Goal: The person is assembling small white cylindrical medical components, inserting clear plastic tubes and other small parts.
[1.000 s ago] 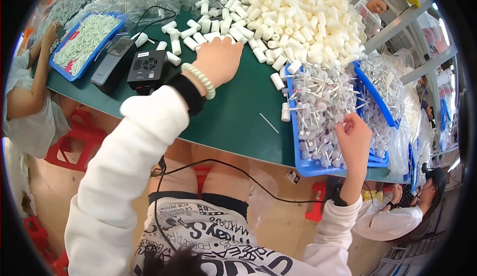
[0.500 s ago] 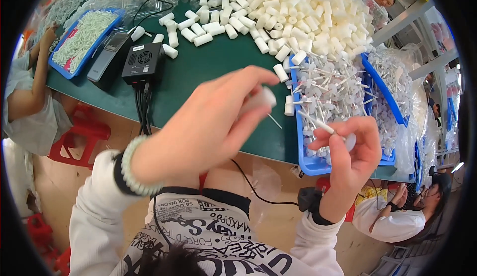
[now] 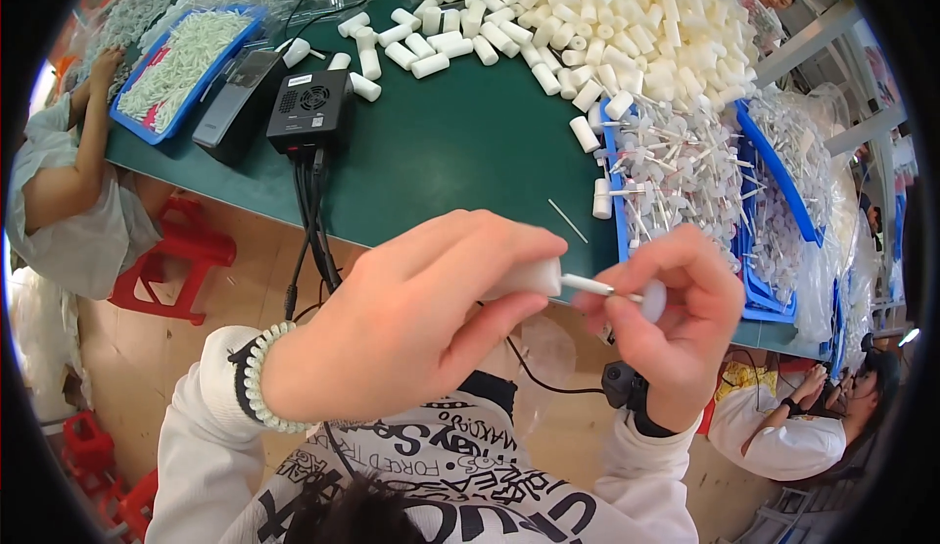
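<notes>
My left hand [image 3: 421,309] is closed around a white foam cylinder [image 3: 537,279], its end face turned right. In my right hand [image 3: 681,309], thumb and fingers pinch a thin white stick [image 3: 586,284] with a round translucent disc [image 3: 653,302] at its right end. The stick's left tip meets the end of the cylinder; whether it has gone inside cannot be made out. Both hands are above the table's near edge. Another slim white rod [image 3: 568,221] lies on the green table [image 3: 441,162] just beyond them.
A heap of foam cylinders [image 3: 627,25] covers the back. At right stands a blue tray [image 3: 614,162] full of disc-ended sticks. Left are a black box [image 3: 308,108] with cables, a grey device [image 3: 235,108] and a blue tray of small pale pieces [image 3: 191,64]. Co-workers sit at both sides.
My hands have come together: the cylinder and the stick, apart before, now meet end to end. Both hands have come nearer to me, and the view has shifted slightly.
</notes>
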Demonstrator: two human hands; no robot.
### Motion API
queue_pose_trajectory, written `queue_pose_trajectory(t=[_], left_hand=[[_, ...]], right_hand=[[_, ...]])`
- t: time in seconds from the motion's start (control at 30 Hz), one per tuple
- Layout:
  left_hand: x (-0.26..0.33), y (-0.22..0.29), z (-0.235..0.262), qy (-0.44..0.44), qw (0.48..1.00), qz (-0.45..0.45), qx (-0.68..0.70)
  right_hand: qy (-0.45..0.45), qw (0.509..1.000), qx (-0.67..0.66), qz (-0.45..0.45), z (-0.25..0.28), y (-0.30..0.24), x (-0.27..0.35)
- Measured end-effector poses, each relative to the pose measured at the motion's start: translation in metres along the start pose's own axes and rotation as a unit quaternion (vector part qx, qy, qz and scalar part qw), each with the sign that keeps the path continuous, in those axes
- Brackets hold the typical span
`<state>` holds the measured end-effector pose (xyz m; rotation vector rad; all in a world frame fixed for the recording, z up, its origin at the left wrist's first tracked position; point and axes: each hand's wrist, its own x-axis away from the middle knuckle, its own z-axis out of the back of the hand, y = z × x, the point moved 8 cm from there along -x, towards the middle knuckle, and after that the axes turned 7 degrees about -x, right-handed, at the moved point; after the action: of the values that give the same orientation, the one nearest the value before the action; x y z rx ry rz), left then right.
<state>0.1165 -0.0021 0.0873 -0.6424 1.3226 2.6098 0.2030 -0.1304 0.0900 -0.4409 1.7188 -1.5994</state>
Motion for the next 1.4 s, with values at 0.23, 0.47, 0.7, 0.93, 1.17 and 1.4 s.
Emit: queue_pose_trajectory(t=[0.23, 0.47, 0.7, 0.93, 1.17, 1.4], left_hand=[[0.006, 0.001, 0.005, 0.022, 0.999, -0.041, -0.022], [0.013, -0.003, 0.013, 0.103, 0.993, -0.050, -0.042], [0.025, 0.004, 0.011, 0.148, 0.950, -0.178, -0.209], [0.029, -0.003, 0.010, 0.134, 0.962, -0.168, -0.166], [0.029, 0.008, 0.005, 0.099, 0.964, -0.182, -0.165], [0.027, -0.025, 0.010, 0.112, 0.992, -0.058, -0.011]], right_hand=[[-0.048, 0.984, -0.097, -0.141, -0.013, 0.025, -0.001], [0.009, 0.977, -0.193, -0.095, -0.021, 0.041, -0.003], [0.041, 0.946, -0.204, -0.248, -0.027, 0.063, 0.002], [0.081, 0.980, -0.128, -0.133, -0.026, 0.060, 0.009], [0.023, 0.998, -0.047, -0.036, -0.044, 0.045, 0.008], [0.025, 0.995, -0.097, -0.026, -0.027, 0.043, 0.008]])
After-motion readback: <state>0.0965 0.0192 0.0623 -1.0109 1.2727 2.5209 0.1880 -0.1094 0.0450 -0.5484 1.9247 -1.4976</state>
